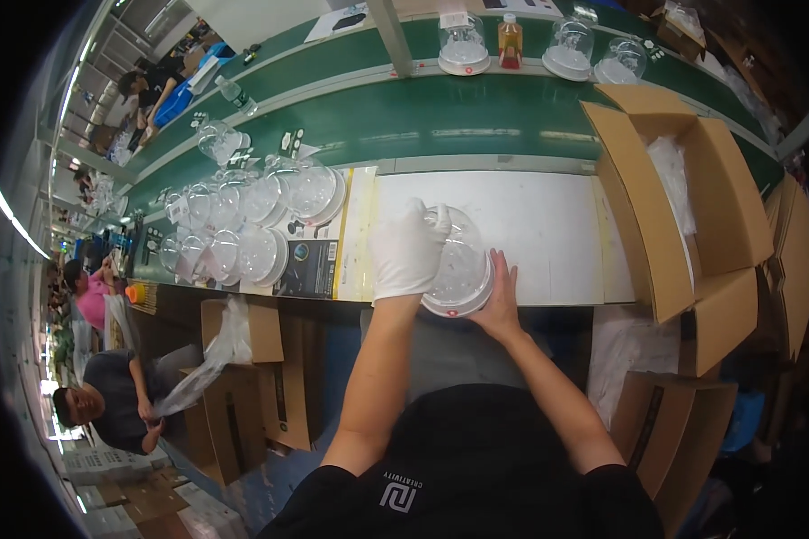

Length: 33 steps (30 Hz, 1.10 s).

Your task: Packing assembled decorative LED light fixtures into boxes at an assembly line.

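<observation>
A curled, gloved left hand [409, 249], its grip unclear, touches a clear dome [464, 242] while the bare right hand [501, 307] grasps the white base [473, 302] at a white worktop's [553, 225] edge.

A person in a black shirt [494, 449], with one white glove [403, 256].

The shirt is of plain dark cloth, with short sleeves; the left sleeve [319, 503] and the right sleeve [622, 503] both end on the upper arm, so the left forearm [366, 386] and the right forearm [557, 386] are bare. On the left part of the shirt there is a pale grey print [398, 498], a blocky sign with rounded corners, and along its far side goes one line of small letters. The glove covers the left hand [411, 242], looks soft and slightly wrinkled, and finishes at the wrist with a straight edge. The right hand [502, 296] is bare.
</observation>
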Each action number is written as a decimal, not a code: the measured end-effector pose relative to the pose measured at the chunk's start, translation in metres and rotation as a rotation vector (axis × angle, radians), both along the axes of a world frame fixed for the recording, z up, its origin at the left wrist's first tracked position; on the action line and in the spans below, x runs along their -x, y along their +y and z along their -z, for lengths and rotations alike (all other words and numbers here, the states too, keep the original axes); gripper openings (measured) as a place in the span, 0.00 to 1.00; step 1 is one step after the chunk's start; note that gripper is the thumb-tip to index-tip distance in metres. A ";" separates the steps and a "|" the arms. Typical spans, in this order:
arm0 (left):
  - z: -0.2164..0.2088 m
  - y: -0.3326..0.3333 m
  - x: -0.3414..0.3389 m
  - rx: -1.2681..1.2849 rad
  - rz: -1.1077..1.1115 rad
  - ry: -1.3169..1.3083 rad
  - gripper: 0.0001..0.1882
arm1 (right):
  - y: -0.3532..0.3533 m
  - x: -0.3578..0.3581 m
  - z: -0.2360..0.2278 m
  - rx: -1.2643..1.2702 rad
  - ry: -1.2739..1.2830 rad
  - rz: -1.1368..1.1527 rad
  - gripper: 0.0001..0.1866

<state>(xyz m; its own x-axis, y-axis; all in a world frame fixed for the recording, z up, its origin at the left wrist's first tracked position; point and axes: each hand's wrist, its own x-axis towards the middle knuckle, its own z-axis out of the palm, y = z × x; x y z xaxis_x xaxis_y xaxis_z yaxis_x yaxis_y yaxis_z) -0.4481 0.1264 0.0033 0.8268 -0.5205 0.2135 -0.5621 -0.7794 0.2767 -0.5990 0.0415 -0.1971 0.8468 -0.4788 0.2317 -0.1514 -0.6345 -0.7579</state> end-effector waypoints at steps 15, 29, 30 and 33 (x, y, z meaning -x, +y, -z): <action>0.009 -0.005 0.001 0.020 -0.025 0.135 0.25 | -0.027 -0.033 -0.005 0.113 0.174 0.010 0.77; 0.056 -0.040 -0.106 0.254 0.911 1.070 0.22 | -0.050 -0.040 0.001 0.148 0.239 -0.105 0.76; 0.061 -0.043 -0.111 0.185 0.884 1.047 0.26 | -0.050 -0.039 0.001 0.136 0.232 -0.107 0.76; 0.077 -0.046 -0.121 0.313 0.821 1.236 0.25 | -0.054 -0.038 0.001 0.146 0.235 -0.079 0.75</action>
